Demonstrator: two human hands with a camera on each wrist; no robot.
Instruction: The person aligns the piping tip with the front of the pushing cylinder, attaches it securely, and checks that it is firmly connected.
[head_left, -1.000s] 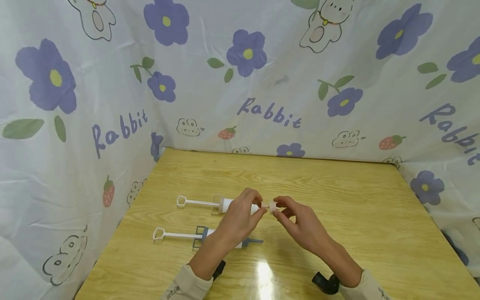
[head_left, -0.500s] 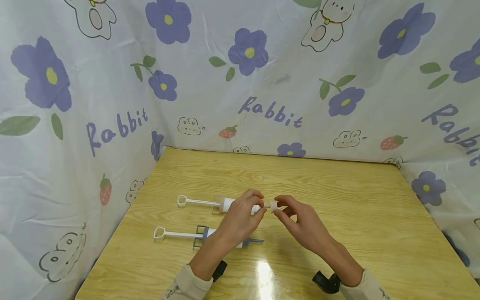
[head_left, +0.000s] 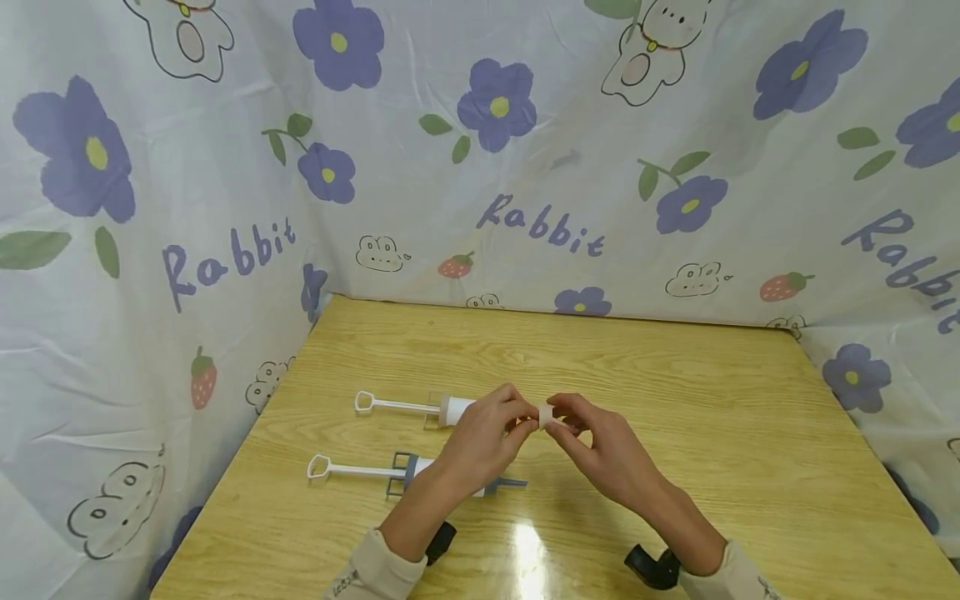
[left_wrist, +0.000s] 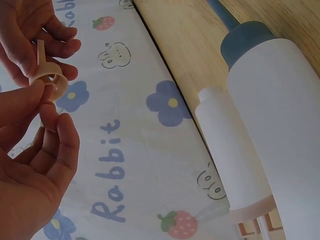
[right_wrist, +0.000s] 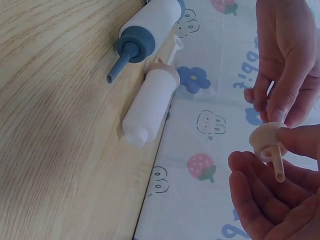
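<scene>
Between my hands is a beige nozzle cap (head_left: 546,416), a short ring with a thin hollow spout (right_wrist: 278,165) sticking out. My right hand (head_left: 615,454) pinches it from the right; in the right wrist view the thumb presses its side and the fingers curl beneath. My left hand (head_left: 480,433) pinches at the ring's open side, thumb and index fingertips right at its edge; I cannot tell whether a small piece sits between them. Behind the left hand lies a white syringe (head_left: 456,410) with a beige collar and pull handle, its front end bare of any nozzle in the wrist views.
A larger white syringe with blue-grey fittings (right_wrist: 136,44) and a narrow nozzle lies nearer me, partly under the left forearm. The wooden table (head_left: 712,383) is backed by a patterned cloth (head_left: 570,167). Black wrist mounts (head_left: 652,567) show beside the forearms.
My left fingertips have moved slightly right, up to the cap, and the small gap seen before has closed. The left hand now covers the white syringe's front end. The right hand stays nearly still.
</scene>
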